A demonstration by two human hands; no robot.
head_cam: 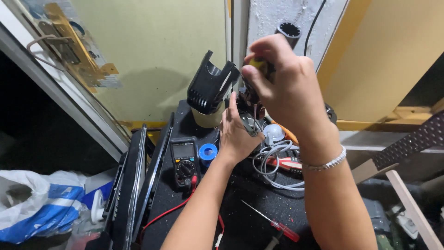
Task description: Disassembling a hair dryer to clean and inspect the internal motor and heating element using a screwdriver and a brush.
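The screwdriver [255, 99] stands nearly upright, long axis vertical, tip down on a small part [251, 126] just right of the multimeter [184, 159]. The right hand [286, 88] is curled tight round its yellow handle from above. The left hand [237, 134] pinches the part from below. Beyond the multimeter, white cable [273, 162] crowds the table [259, 208].

The right hand [289, 83] is raised above the left hand [237, 134], fingers curled tight. The left hand lies lower, palm down, fingers gripping beneath it.
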